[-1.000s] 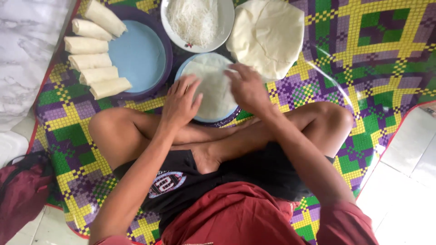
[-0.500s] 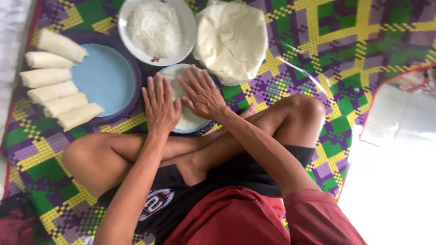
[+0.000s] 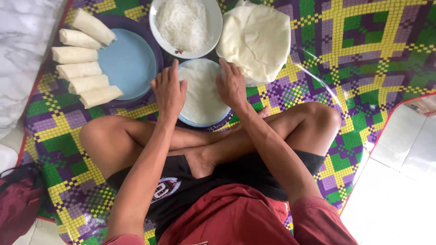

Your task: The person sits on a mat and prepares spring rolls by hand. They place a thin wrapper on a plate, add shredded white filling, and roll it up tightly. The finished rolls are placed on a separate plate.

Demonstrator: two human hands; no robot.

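1. Head view: a person sits cross-legged on a woven mat (image 3: 363, 50) with green, yellow and purple squares. A small blue plate (image 3: 204, 121) lies right in front of the crossed legs. Every place below is told from this plate.
2. A thin round white wrapper (image 3: 202, 90) lies flat on the plate and covers nearly all of it.
3. The left hand (image 3: 169, 90) lies flat on the left edge of the wrapper. Its fingers are spread and point away from the body. It is not gripping anything.
4. The right hand (image 3: 231, 84) lies flat on the right edge of the wrapper, fingers loose and open too. It only presses down.
5. So the wrapper sits between the two hands, touching both. It is round, so it has no long side. Both hands are about equally near to its middle.
6. Just past the plate stands a white bowl of thin white noodles (image 3: 184, 22).
7. Up and to the right of the plate lies a pile of wrappers (image 3: 256, 38), just beside the right hand's fingertips.
8. To the left of the plate is a bigger blue plate (image 3: 129, 63), with six finished rolls (image 3: 81, 68) along its left rim.
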